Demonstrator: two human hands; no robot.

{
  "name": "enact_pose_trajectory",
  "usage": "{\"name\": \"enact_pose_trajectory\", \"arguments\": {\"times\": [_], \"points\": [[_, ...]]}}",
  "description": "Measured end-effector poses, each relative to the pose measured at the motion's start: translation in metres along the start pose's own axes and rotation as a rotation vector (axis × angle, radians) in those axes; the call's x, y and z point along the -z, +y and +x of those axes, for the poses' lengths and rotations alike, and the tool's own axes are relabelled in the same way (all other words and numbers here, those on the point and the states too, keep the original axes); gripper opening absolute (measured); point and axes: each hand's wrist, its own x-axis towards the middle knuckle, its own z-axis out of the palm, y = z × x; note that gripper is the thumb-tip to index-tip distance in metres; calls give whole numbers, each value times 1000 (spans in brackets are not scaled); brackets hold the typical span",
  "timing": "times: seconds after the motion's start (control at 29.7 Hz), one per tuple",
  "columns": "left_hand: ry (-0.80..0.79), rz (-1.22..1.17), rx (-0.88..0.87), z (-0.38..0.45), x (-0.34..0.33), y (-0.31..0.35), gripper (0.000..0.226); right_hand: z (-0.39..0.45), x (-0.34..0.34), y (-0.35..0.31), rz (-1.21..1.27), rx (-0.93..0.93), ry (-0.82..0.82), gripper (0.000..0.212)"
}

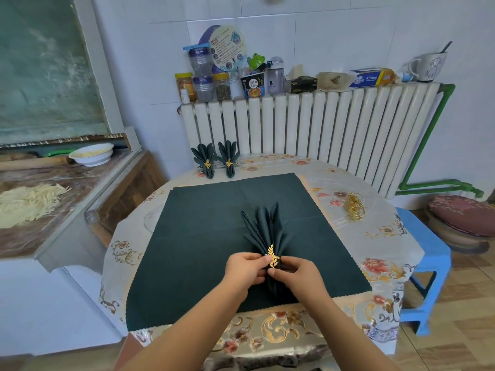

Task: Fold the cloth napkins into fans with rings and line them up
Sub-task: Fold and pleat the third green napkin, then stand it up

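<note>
In the lower centre, I pinch the gold leaf-shaped metal ring with my left hand and right hand, holding the dark green pleated cloth napkin so its fan stays gathered.

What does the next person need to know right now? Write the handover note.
Left hand and right hand: each has a grip on the pleated napkin at its gold leaf ring, fan end pointing away.
It lies on a flat napkin spread over the table.
Done: two ringed fans stand side by side at the far edge.
Left: set this third fan beside them, then pleat the flat napkin. Spare rings lie to the right.
</note>
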Motion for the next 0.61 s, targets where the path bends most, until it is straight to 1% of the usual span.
{"name": "enact_pose_trajectory", "arguments": {"times": [0.1, 0.34, 0.51, 0.61], "points": [[19, -32, -13, 4, 2, 5, 35, 4, -2, -4, 61, 8, 8, 35], [35, -128, -75, 34, -2, 44, 15, 46, 0, -30, 78, 93, 46, 39], [45, -163, -95, 95, -10, 84, 8, 119, 4, -48, 53, 125, 46, 34], [44, -163, -107, 140, -15, 109, 7, 171, 5, -57, 1, 144, 55, 38]]}}
